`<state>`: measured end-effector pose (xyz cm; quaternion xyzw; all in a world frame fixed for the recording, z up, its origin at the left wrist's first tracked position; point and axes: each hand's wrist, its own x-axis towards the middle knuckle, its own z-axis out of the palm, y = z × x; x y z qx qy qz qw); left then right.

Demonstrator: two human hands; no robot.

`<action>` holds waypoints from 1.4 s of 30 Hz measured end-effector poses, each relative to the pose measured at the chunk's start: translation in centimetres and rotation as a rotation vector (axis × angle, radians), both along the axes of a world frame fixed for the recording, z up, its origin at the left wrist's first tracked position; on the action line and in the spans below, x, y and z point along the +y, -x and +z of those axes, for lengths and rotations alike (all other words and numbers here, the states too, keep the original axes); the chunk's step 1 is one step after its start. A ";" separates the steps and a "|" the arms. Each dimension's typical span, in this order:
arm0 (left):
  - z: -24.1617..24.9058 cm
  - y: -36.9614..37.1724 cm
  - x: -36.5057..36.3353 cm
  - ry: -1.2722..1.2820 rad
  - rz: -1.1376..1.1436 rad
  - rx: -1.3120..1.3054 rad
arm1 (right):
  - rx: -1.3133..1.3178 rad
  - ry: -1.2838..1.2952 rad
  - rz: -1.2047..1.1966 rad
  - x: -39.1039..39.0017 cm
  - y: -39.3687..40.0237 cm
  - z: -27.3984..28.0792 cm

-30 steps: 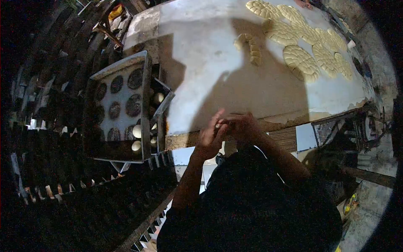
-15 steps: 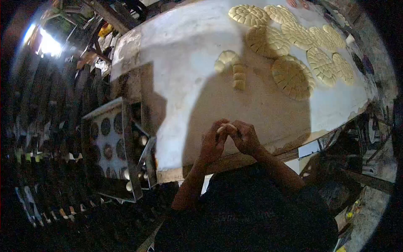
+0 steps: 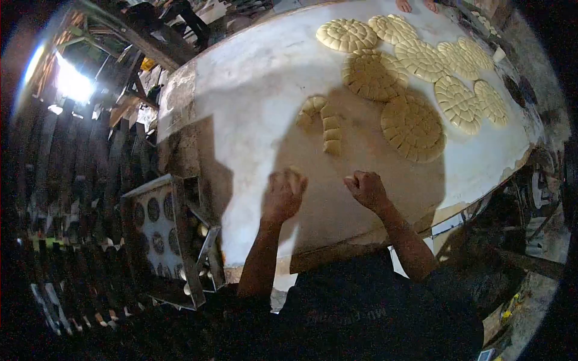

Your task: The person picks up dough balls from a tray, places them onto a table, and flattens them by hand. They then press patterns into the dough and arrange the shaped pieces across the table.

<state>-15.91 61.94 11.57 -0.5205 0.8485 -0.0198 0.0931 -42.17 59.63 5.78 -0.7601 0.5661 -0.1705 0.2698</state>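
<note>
My left hand (image 3: 283, 194) rests on the white floured table (image 3: 241, 102), fingers curled over a small piece of dough (image 3: 294, 172). My right hand (image 3: 365, 188) is closed in a fist a little to the right, a bit of dough (image 3: 350, 178) showing at its fingers. Just beyond the hands lies a short curved row of small dough pieces (image 3: 325, 126). Farther off sit several round discs made of scored dough pieces (image 3: 412, 123).
A metal tray (image 3: 159, 231) with dark round marks and a few dough balls stands low at the table's left edge. Another person's fingers (image 3: 414, 5) touch the far edge. Wooden racks fill the dark left side; bright light shines at top left.
My hands were joined together working one dough piece; they have now separated and dropped onto the table, each with dough. The view has shifted so the tray sits lower left.
</note>
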 end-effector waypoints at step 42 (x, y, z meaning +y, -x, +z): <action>-7.9 -5.8 11.8 0.162 0.152 0.311 | 0.117 0.424 0.330 5.2 10.0 -5.1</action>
